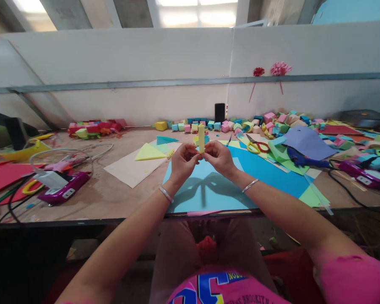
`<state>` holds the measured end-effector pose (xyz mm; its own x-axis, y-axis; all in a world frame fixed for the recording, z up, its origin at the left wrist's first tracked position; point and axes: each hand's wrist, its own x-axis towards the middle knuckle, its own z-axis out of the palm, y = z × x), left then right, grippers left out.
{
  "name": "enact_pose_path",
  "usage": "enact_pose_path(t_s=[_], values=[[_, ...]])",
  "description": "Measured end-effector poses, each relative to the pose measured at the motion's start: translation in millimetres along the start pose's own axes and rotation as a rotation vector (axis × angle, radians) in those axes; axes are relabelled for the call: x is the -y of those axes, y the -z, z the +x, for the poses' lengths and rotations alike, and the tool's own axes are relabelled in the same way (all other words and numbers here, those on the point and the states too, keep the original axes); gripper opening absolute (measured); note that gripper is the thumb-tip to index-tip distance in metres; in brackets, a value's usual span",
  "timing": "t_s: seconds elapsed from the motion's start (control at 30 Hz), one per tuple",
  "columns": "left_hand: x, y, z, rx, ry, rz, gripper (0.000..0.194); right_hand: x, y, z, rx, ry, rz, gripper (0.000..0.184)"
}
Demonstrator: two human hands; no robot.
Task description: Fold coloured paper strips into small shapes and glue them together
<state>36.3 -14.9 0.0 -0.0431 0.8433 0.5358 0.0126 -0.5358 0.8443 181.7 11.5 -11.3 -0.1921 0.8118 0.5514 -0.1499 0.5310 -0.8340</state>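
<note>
Between my two hands stands a narrow yellow paper strip [202,137], upright, its lower end pinched in my fingertips. My left hand [186,159] grips it from the left with thumb and fingers pressed together. From the other side my right hand [219,157] pinches the same lower end. Both hands hover over a light blue paper sheet [190,194], where their shadow falls. Whether the strip is folded at its base is hidden by the fingers. Left of my hands lie a folded yellow paper piece [150,152] and a pale sheet [129,171].
Scissors [257,146] and a blue glue gun [307,160] lie to the right. Purple power strips [64,188] with cables sit at both sides. Small paper cubes [186,128] line the back around a dark phone [219,112]. A wall closes off the far edge.
</note>
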Motion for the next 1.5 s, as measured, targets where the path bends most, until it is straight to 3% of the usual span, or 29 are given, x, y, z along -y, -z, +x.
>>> enact_pose_path(t_s=[0.27,0.43,0.6,0.93,1.3,1.5], values=[[3,10.5,6,0.143,0.163,-0.011,0.03,0,3,1,0.053,-0.016,-0.003,0.033],[8,9.0,7,0.093,0.19,0.033,0.019,-7,6,2,0.072,0.014,-0.159,0.023],[14,4.5,4,0.012,0.173,0.083,0.009,-10,1,-1,0.029,-0.077,-0.102,0.016],[9,0.4,0,0.099,0.242,-0.034,0.025,-1,2,-1,0.03,-0.221,0.012,0.011],[15,7.8,5,0.155,0.504,-0.173,0.03,0,-1,-3,0.04,-0.228,0.039,0.016],[14,8.8,4,0.144,0.554,-0.22,0.026,-5,1,-2,0.041,-0.282,0.121,0.013]])
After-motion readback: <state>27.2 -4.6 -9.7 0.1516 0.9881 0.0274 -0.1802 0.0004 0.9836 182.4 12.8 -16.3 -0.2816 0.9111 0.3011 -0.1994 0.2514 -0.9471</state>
